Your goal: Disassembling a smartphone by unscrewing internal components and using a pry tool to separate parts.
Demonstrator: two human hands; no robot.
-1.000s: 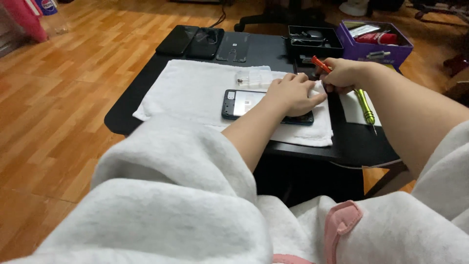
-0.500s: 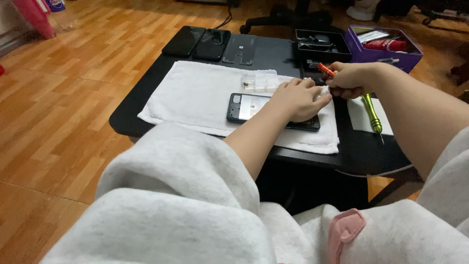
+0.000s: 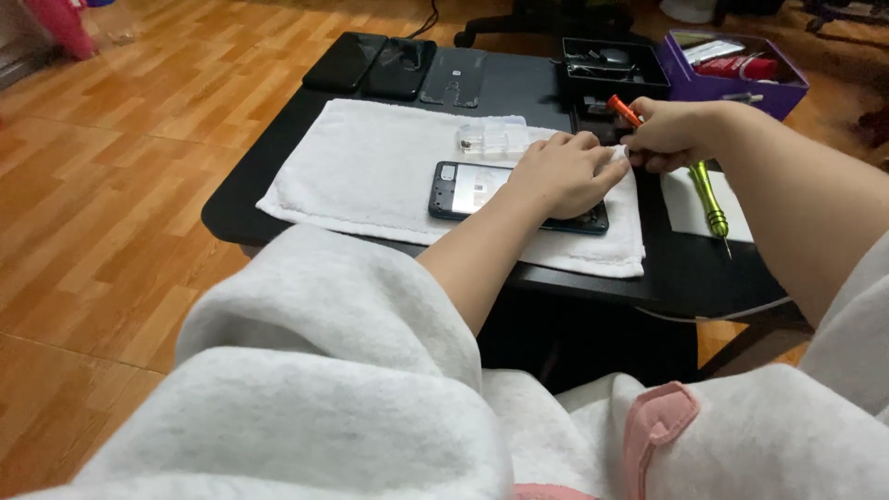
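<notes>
An opened dark phone (image 3: 468, 190) lies on a white towel (image 3: 370, 167) spread over a low black table (image 3: 667, 268). My left hand (image 3: 560, 171) rests flat on the phone's right half, fingers spread toward my right hand. My right hand (image 3: 669, 134) is closed around an orange-handled tool (image 3: 623, 109) just past the towel's right edge, fingertips close to those of my left hand. The tool's tip is hidden behind my fingers.
A small clear plastic box (image 3: 491, 137) sits on the towel behind the phone. A green screwdriver (image 3: 708, 199) lies on white paper (image 3: 690, 208) at right. Three dark phone parts (image 3: 398, 65) line the back edge, with a black tray (image 3: 611, 65) and purple box (image 3: 736, 60) behind.
Both hands stay in nearly the same place on the phone and tool. Only the camera view has shifted slightly.
</notes>
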